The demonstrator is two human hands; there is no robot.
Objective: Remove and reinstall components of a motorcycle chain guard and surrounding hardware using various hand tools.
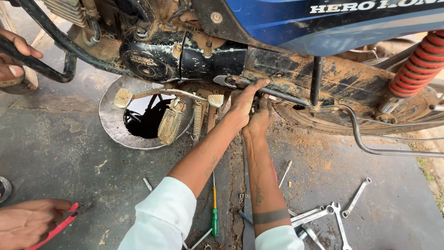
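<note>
My left hand (244, 101) reaches under a muddy motorcycle (296, 69) with a blue side panel. Its thumb stretches along a grey metal spanner (227, 81) set against the black engine case (185, 58), and its fingers curl round the spanner's shaft. My right hand (260, 119) is pressed in just behind and below the left, at the frame near the rear wheel. Its fingers are hidden, so what it holds cannot be made out. Both forearms are bare below white sleeves; the right carries a dark band mark.
A round metal pan (110, 118) with dark liquid sits under the engine. A green-and-yellow screwdriver (214, 215) and several spanners (323, 215) lie on the wet floor. Another person's hand (11, 55) grips the guard bar; another hand (27, 223) holds red pliers (59, 224).
</note>
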